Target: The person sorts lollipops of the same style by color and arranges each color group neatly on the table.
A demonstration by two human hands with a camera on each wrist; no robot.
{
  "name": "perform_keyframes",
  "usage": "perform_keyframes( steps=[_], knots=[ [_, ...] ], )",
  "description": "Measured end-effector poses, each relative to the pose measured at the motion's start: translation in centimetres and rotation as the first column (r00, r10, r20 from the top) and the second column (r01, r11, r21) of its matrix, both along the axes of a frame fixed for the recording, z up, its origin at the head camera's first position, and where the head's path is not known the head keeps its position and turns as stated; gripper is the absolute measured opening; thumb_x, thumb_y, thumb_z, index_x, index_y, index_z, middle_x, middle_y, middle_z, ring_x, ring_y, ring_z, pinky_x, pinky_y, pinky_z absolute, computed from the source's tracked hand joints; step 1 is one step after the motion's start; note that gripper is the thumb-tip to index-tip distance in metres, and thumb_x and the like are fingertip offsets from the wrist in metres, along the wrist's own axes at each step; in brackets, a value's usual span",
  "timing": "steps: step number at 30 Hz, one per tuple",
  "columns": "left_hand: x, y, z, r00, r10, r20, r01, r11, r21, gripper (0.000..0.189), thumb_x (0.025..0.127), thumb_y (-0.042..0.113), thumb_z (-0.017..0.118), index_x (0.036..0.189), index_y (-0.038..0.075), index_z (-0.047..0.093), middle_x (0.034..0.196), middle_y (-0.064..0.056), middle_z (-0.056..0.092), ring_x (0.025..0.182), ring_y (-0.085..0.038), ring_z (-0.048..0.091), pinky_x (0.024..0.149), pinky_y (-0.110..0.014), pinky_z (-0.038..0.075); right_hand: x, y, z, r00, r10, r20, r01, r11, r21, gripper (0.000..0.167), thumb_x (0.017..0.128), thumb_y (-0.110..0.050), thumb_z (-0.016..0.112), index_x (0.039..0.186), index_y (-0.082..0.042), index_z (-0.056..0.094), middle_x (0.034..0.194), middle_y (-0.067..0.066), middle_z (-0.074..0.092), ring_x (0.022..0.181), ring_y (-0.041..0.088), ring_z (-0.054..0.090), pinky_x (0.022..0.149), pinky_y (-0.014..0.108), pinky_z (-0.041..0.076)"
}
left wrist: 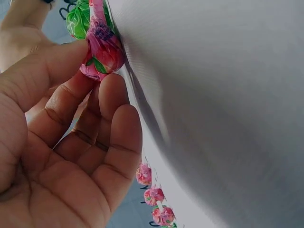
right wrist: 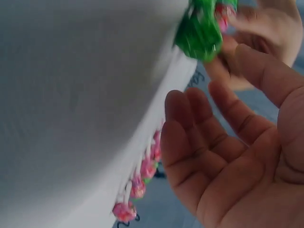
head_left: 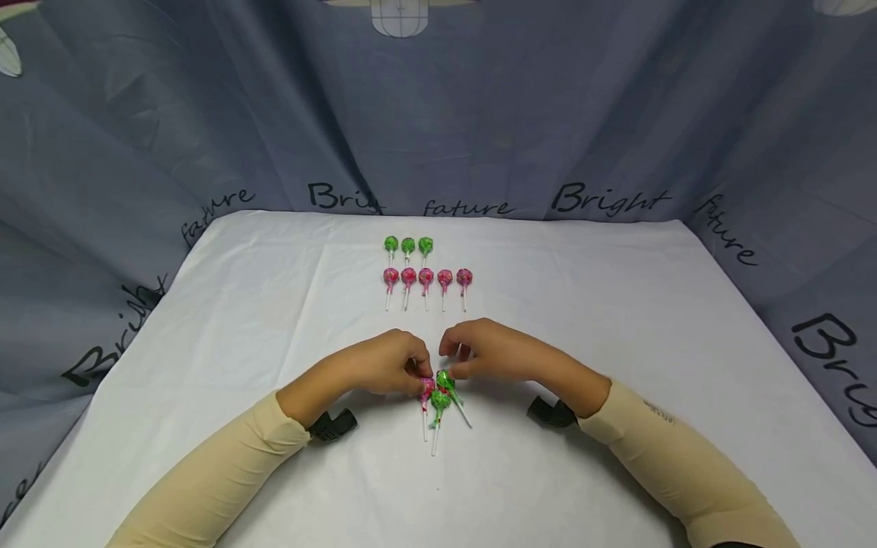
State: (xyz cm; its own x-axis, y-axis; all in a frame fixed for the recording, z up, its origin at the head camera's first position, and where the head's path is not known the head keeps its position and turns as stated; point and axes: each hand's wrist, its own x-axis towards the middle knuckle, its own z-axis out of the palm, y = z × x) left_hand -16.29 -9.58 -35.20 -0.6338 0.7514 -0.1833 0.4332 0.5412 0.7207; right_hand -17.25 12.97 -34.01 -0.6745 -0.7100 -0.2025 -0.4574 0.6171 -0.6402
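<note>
Near the table's front, a small cluster of lollipops lies on the cloth. My left hand (head_left: 392, 362) pinches the head of a pink lollipop (left wrist: 102, 57) between thumb and forefinger. Against it lie green lollipops (head_left: 440, 400) with white sticks toward me. My right hand (head_left: 495, 350) is just beside the cluster. In the right wrist view its thumb and fingers stand apart, holding nothing, close to a green lollipop (right wrist: 202, 35). A bit of pink between the green heads is partly hidden.
Farther back, several pink lollipops (head_left: 426, 277) lie in a row, sticks toward me. Behind them is a row of three green lollipops (head_left: 408, 246), their sticks reaching the pink heads. White cloth (head_left: 582, 289) covers the table; a grey printed curtain (head_left: 479, 114) hangs around it.
</note>
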Motion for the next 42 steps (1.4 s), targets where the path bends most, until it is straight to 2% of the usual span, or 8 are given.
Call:
perform_keyframes(
  steps=[5, 10, 15, 20, 26, 34, 42],
  knots=[
    [0.1, -0.1, 0.0, 1.000, -0.001, -0.010, 0.001, 1.000, 0.000, 0.008, 0.083, 0.001, 0.073, 0.085, 0.009, 0.072, 0.082, 0.004, 0.067, 0.075, -0.003, 0.059, 0.071, -0.022, 0.051, 1.1, -0.7, -0.3, 1.000, 0.005, 0.014, -0.005, 1.000, -0.006, 0.013, 0.088, -0.010, 0.072, 0.100, -0.011, 0.068, 0.092, -0.008, 0.065, 0.080, 0.010, 0.060, 0.075, 0.028, 0.050],
    [0.1, -0.1, 0.0, 1.000, 0.010, -0.010, -0.010, 1.000, -0.005, 0.009, 0.083, 0.002, 0.074, 0.086, 0.010, 0.072, 0.083, 0.006, 0.066, 0.075, -0.002, 0.059, 0.071, -0.022, 0.050, 1.3, -0.8, -0.6, 1.000, 0.017, 0.011, -0.017, 1.000, -0.021, 0.009, 0.088, -0.006, 0.071, 0.094, -0.012, 0.068, 0.089, -0.008, 0.064, 0.077, 0.010, 0.059, 0.073, 0.028, 0.050],
    [0.2, 0.0, 0.0, 1.000, 0.015, -0.009, -0.016, 1.000, -0.011, 0.009, 0.083, 0.002, 0.074, 0.084, 0.011, 0.072, 0.082, 0.006, 0.066, 0.075, -0.002, 0.060, 0.071, -0.022, 0.050, 1.3, -0.7, -0.7, 0.999, 0.032, -0.022, -0.032, 0.999, 0.005, 0.009, 0.088, -0.007, 0.072, 0.089, -0.014, 0.066, 0.081, -0.008, 0.060, 0.073, 0.009, 0.054, 0.069, 0.027, 0.047],
    [0.3, 0.2, 0.1, 1.000, 0.019, -0.001, -0.019, 1.000, -0.002, 0.008, 0.083, 0.003, 0.074, 0.084, 0.011, 0.072, 0.083, 0.005, 0.067, 0.075, -0.003, 0.060, 0.071, -0.022, 0.050, 1.7, 0.1, -0.3, 0.997, 0.012, -0.072, -0.007, 0.998, 0.066, 0.013, 0.087, -0.010, 0.074, 0.086, -0.016, 0.063, 0.073, -0.007, 0.053, 0.070, 0.009, 0.048, 0.063, 0.026, 0.042],
    [0.3, 0.1, 0.0, 1.000, 0.022, -0.004, -0.022, 1.000, -0.003, 0.007, 0.083, 0.002, 0.074, 0.085, 0.009, 0.072, 0.084, 0.004, 0.067, 0.075, -0.003, 0.060, 0.072, -0.022, 0.050, 2.4, 1.5, -0.2, 0.997, -0.005, -0.083, 0.013, 0.995, 0.097, 0.014, 0.088, -0.013, 0.076, 0.084, -0.019, 0.063, 0.072, -0.007, 0.052, 0.070, 0.009, 0.048, 0.063, 0.027, 0.042],
    [0.5, 0.1, -0.1, 0.999, 0.025, -0.027, -0.026, 1.000, -0.017, 0.006, 0.085, 0.004, 0.073, 0.084, 0.010, 0.071, 0.082, 0.008, 0.064, 0.075, -0.005, 0.059, 0.071, -0.024, 0.050, 2.9, 2.1, -0.7, 0.997, -0.026, -0.079, 0.032, 0.996, 0.077, 0.016, 0.088, -0.009, 0.075, 0.084, -0.017, 0.062, 0.075, -0.007, 0.051, 0.072, 0.009, 0.048, 0.064, 0.026, 0.043],
    [0.4, 0.3, -0.2, 1.000, 0.020, -0.018, -0.020, 1.000, -0.018, 0.010, 0.082, 0.004, 0.072, 0.083, 0.013, 0.068, 0.077, 0.007, 0.063, 0.070, -0.008, 0.058, 0.063, -0.026, 0.050, 3.3, 2.2, -0.8, 0.992, -0.023, -0.121, 0.032, 0.996, 0.077, 0.018, 0.089, -0.008, 0.074, 0.082, -0.016, 0.060, 0.076, -0.007, 0.050, 0.073, 0.009, 0.047, 0.066, 0.025, 0.044]
  ],
)
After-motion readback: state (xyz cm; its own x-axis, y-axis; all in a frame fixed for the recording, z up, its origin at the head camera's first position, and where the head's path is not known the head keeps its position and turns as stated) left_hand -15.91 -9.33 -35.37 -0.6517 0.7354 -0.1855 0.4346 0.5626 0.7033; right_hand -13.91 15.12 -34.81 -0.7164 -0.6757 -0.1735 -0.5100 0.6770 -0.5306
